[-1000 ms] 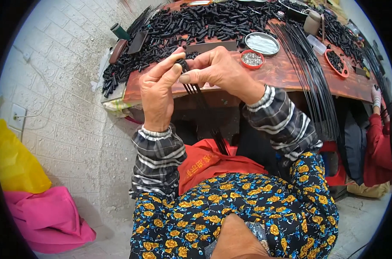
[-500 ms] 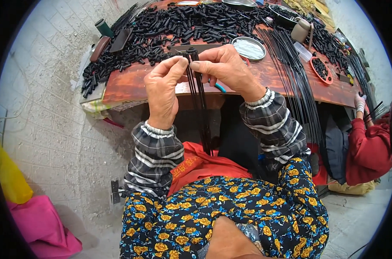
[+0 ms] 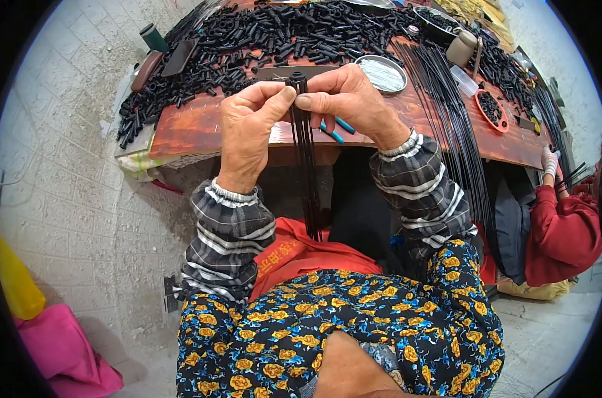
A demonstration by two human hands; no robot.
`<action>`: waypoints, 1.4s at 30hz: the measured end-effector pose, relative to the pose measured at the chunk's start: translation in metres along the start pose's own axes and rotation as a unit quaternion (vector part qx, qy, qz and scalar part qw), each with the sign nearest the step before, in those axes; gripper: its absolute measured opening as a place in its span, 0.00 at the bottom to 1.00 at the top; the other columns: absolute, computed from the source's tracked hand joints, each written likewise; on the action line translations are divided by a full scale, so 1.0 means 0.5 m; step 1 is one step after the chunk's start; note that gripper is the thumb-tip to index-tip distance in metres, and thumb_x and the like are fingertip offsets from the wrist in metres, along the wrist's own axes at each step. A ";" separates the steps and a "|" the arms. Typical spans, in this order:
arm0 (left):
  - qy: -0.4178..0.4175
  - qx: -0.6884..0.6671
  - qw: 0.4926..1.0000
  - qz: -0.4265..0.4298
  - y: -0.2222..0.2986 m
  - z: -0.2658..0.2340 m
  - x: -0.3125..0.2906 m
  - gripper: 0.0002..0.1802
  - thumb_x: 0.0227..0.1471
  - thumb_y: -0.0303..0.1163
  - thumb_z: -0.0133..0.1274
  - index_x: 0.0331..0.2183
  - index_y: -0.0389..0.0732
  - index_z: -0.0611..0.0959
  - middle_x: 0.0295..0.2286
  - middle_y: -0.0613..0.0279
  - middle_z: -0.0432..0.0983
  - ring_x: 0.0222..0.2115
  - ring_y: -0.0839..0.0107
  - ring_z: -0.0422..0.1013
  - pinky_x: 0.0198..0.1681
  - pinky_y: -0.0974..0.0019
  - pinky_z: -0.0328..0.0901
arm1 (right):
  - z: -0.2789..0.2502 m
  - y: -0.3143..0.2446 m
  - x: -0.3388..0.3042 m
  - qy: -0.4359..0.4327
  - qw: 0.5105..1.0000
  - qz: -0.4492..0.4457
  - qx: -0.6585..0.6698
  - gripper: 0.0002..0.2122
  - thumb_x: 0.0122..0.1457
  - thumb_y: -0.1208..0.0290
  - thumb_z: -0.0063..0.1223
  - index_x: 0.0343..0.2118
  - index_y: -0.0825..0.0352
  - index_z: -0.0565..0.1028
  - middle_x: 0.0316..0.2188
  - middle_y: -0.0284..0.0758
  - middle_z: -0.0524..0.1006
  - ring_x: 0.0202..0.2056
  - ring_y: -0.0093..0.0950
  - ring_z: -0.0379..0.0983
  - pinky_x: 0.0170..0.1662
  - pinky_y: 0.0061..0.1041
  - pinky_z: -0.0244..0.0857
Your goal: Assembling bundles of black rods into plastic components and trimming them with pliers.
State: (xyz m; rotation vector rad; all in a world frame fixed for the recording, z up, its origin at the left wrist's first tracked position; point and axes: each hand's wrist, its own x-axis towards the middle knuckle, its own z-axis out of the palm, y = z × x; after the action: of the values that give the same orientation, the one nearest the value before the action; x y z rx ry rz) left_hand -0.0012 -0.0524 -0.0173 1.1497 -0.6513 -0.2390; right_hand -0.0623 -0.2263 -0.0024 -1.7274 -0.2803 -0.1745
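Both hands are raised over the table's near edge, pinching the top of a bundle of thin black rods that looks like an umbrella frame. A dark round cap sits at its upper end. My left hand holds the left side of the cap between thumb and fingers. From the other side, my right hand grips just below the cap, its thumb pointing left. The rods hang down together toward my lap. Under my right hand lies a tool with blue handles, partly hidden.
A heap of black tubular parts covers the far side of the wooden table. A round tray holds thin pale pieces. Long black rods overhang the edge at right. Farther right, a person in a red sleeve works with gloved hands.
The rods have drawn closer together under the cap, which now stands upright between my fingers. More of the blue-handled tool shows. My view has shifted slightly.
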 end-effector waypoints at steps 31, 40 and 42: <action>-0.197 0.024 0.978 -0.067 0.020 -0.033 0.044 0.25 0.51 0.35 0.59 0.46 0.29 0.76 0.34 0.61 0.77 0.33 0.77 0.73 0.38 0.74 0.68 | -0.002 -0.004 0.004 -0.118 0.988 0.028 0.090 0.11 0.56 0.70 0.55 0.37 0.72 0.79 0.24 0.34 0.79 0.18 0.19 0.75 0.13 0.10 0.60; -0.143 -0.105 0.983 0.049 0.072 -0.017 0.045 0.15 0.53 0.28 0.55 0.42 0.31 0.77 0.33 0.50 0.79 0.35 0.55 0.77 0.44 0.55 0.70 | 0.095 0.019 -0.042 -0.057 0.996 0.061 -0.040 0.11 0.52 0.67 0.60 0.35 0.70 0.79 0.22 0.29 0.77 0.16 0.17 0.69 0.19 0.14 0.61; -0.105 -0.083 0.989 0.064 0.093 -0.004 0.031 0.15 0.52 0.26 0.56 0.42 0.32 0.76 0.31 0.53 0.78 0.31 0.60 0.77 0.40 0.59 0.71 | 0.100 0.006 -0.033 -0.041 0.994 0.079 -0.060 0.10 0.53 0.66 0.60 0.34 0.66 0.79 0.20 0.26 0.75 0.18 0.15 0.68 0.20 0.15 0.62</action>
State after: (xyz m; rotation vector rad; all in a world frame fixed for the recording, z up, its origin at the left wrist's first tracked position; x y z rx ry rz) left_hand 0.0052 -0.0398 0.0296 0.9270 -0.8725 -0.3019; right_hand -0.0794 -0.1789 -0.0188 -1.8713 -0.1946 -0.0038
